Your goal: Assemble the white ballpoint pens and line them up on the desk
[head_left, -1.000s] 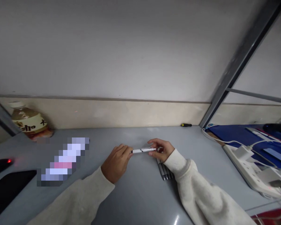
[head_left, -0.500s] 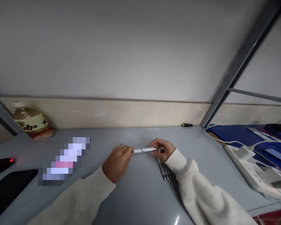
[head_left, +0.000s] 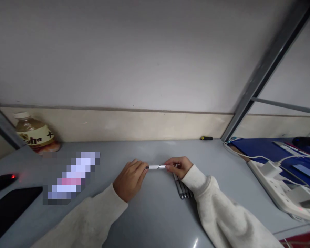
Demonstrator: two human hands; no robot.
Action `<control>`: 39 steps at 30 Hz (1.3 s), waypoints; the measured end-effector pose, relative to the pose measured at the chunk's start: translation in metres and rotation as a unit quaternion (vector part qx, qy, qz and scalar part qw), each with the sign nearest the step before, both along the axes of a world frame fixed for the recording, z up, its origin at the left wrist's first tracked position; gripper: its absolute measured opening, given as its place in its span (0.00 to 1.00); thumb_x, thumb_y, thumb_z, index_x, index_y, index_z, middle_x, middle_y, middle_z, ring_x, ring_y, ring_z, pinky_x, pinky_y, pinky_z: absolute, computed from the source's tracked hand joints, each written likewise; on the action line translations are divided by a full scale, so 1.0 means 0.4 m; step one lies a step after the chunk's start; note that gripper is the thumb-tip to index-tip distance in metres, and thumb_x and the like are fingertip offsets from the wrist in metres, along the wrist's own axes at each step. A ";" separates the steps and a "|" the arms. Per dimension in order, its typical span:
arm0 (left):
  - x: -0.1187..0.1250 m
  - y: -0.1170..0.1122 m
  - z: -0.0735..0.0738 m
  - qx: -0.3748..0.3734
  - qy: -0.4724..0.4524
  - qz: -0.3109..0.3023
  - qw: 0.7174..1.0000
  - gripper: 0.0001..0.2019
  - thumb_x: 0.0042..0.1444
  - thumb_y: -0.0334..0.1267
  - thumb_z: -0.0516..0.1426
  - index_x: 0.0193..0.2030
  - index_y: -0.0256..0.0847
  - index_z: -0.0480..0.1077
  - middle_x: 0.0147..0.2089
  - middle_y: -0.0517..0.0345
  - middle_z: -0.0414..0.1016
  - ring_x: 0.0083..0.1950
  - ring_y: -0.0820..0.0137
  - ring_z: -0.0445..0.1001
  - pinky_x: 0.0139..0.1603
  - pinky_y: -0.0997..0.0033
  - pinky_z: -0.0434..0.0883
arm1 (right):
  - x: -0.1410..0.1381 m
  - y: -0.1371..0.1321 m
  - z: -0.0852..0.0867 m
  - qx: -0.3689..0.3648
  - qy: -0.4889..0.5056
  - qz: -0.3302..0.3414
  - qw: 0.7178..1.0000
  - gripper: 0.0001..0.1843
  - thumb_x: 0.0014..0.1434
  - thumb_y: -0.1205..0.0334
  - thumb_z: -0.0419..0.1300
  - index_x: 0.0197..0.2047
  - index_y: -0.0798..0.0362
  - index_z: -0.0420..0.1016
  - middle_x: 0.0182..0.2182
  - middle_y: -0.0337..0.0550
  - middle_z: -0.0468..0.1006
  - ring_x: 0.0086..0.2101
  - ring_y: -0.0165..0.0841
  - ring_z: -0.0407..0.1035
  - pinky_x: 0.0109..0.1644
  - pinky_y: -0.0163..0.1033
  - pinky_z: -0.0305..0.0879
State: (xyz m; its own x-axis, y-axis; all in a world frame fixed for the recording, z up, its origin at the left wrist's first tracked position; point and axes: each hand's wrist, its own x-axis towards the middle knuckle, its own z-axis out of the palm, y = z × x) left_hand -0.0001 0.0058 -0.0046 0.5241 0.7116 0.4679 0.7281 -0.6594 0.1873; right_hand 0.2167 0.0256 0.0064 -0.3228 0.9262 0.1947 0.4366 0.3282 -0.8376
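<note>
A white pen [head_left: 156, 167] lies level between my two hands, just above the grey table [head_left: 155, 206]. My left hand [head_left: 129, 179] pinches its dark tip end with curled fingers. My right hand [head_left: 177, 166] is closed round the other end. Several grey pens [head_left: 182, 188] lie side by side on the table, partly under my right wrist. Both arms wear cream sleeves.
A tea bottle [head_left: 33, 133] stands at the back left. A black device with a red light [head_left: 1, 182] and a black pad [head_left: 7, 210] lie at the left. A white power strip [head_left: 281, 189] with cables sits right, by a blue sheet [head_left: 258, 148]. A small screwdriver [head_left: 206, 138] lies by the wall.
My right hand has slid left along the pen, so less of the white barrel shows between my hands. The left hand has hardly moved.
</note>
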 end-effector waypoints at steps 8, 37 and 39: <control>-0.004 0.000 0.001 -0.007 -0.014 0.005 1.000 0.15 0.62 0.36 0.39 0.42 0.40 0.66 0.33 0.55 0.71 0.37 0.65 0.68 0.38 0.64 0.64 | 0.017 0.015 0.002 0.142 -0.075 -0.018 0.987 0.11 0.39 0.76 0.61 0.29 0.55 0.75 0.24 0.38 0.73 0.24 0.26 0.64 0.24 0.29 0.59; -0.004 0.010 -0.010 -0.027 -0.048 0.013 0.998 0.11 0.61 0.36 0.42 0.37 0.41 0.64 0.31 0.56 0.71 0.35 0.66 0.70 0.38 0.65 0.66 | 0.034 0.035 -0.026 0.311 -0.196 0.048 0.929 0.16 0.57 0.53 0.55 0.42 0.54 0.75 0.25 0.46 0.73 0.29 0.35 0.64 0.34 0.39 0.63; -0.003 0.008 -0.010 -0.026 -0.041 0.004 0.999 0.12 0.61 0.36 0.41 0.35 0.40 0.64 0.29 0.57 0.70 0.34 0.67 0.70 0.36 0.65 0.66 | 0.032 0.033 -0.022 0.318 -0.182 0.053 0.929 0.16 0.58 0.52 0.54 0.39 0.54 0.75 0.25 0.46 0.74 0.29 0.35 0.63 0.34 0.39 0.63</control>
State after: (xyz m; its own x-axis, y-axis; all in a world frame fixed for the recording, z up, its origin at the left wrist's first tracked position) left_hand -0.0012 0.0092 -0.0086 0.4804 0.7392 0.4721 0.7136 -0.6423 0.2797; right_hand 0.2295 0.0388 -0.0026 -0.5582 0.6196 0.5518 0.5895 0.7642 -0.2617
